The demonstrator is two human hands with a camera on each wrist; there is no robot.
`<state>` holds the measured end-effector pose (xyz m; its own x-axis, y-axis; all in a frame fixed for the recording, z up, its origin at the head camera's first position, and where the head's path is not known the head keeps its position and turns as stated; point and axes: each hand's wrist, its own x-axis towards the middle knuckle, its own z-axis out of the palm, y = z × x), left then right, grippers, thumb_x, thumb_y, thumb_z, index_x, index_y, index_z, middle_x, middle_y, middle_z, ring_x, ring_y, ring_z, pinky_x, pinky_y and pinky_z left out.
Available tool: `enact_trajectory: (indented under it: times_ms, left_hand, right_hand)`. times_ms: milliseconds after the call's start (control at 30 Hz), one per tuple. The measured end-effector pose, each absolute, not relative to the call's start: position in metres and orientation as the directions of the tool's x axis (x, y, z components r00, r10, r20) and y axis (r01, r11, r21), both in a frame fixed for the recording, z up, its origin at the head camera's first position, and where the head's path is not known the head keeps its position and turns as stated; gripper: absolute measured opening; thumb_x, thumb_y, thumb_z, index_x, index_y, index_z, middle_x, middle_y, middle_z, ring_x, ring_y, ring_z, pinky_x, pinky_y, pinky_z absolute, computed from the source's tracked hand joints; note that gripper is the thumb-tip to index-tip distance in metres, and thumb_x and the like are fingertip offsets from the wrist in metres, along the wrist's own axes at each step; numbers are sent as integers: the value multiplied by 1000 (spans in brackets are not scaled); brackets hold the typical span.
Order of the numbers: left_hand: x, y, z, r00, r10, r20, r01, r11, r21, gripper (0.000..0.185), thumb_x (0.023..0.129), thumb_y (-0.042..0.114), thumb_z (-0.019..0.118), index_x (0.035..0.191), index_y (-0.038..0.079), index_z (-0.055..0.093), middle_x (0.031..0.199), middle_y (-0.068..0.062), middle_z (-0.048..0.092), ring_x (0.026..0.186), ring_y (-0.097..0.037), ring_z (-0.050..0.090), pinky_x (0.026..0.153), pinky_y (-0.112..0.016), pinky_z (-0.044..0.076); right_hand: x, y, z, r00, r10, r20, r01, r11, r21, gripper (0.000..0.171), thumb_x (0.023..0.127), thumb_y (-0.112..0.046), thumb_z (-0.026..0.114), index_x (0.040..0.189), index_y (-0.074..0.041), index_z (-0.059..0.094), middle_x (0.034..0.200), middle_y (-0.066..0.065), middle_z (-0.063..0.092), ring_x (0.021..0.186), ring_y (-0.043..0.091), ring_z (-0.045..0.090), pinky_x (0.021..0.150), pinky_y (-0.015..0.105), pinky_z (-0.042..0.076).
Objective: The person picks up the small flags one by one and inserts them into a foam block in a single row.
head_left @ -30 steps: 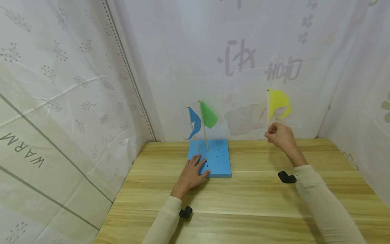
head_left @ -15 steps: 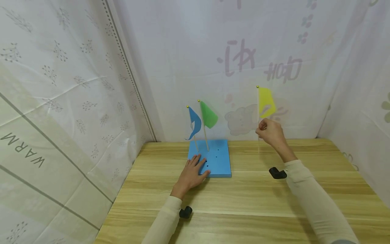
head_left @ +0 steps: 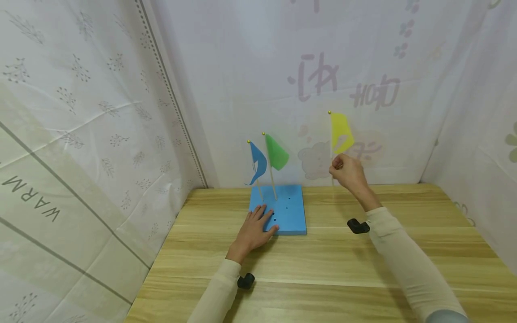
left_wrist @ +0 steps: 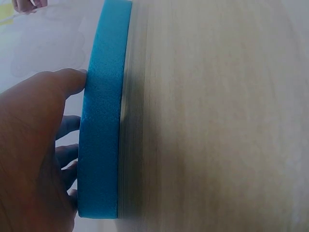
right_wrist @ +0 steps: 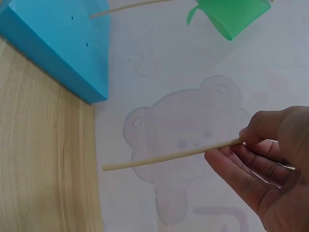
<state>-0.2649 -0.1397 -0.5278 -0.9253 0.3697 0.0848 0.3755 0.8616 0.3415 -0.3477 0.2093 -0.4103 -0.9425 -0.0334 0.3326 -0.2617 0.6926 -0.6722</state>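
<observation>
A blue foam block (head_left: 291, 220) with several small holes lies on the table. My left hand (head_left: 254, 231) rests on its front left part with fingers spread; in the left wrist view the fingertips (left_wrist: 75, 81) touch its top. Two flags stand in the block, a blue flag (head_left: 260, 162) and a green flag (head_left: 277, 154), both on thin wooden sticks tilted slightly left. To the right, my right hand (head_left: 349, 171) pinches the stick of a yellow flag (head_left: 341, 133) between thumb and fingers. The bare lower end of that stick (right_wrist: 159, 158) points down, apart from the block.
The wood-grain table (head_left: 307, 269) runs up to a pale printed curtain (head_left: 258, 80) behind it. More curtain (head_left: 81, 148) hangs at the left side. A black angled piece (head_left: 358, 226) sits by the right wrist, another (head_left: 246, 281) by the left.
My right hand has carried the yellow flag leftward and slightly up, closer to the foam block. The left hand and the two standing flags have stayed where they were.
</observation>
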Motion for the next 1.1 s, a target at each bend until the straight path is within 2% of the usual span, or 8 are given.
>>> enact_trajectory:
  times_ms: [233,433,1100]
  left_hand:
    - [-266,-140,-529,-926,367,83,373,864,337,68,107,52,58,164,16,46,175,-16,31,164,-39,25,134,-61,21]
    - [-266,-140,-529,-925,371,78,375,862,340,69,107,53,58,164,16,46,175,-15,30,165,-38,24,134,-61,21]
    - [-266,-140,-528,-926,369,73,371,864,341,69,107,53,56,165,16,45,176,-15,29,165,-38,23,134,-60,21]
  right_hand:
    - [-350,195,-410,-944,-49,326,-269,685,-677,17,103,-14,62,108,1,67,105,24,75,94,38,76,71,40,59]
    - [-352,180,-412,-935,-64,350,-300,671,-679,13,102,-12,64,104,0,67,105,22,76,96,38,76,76,48,61]
    - [-359,139,-412,-924,-86,373,-339,633,-696,13,99,-11,65,103,1,68,103,22,76,96,35,76,81,45,63]
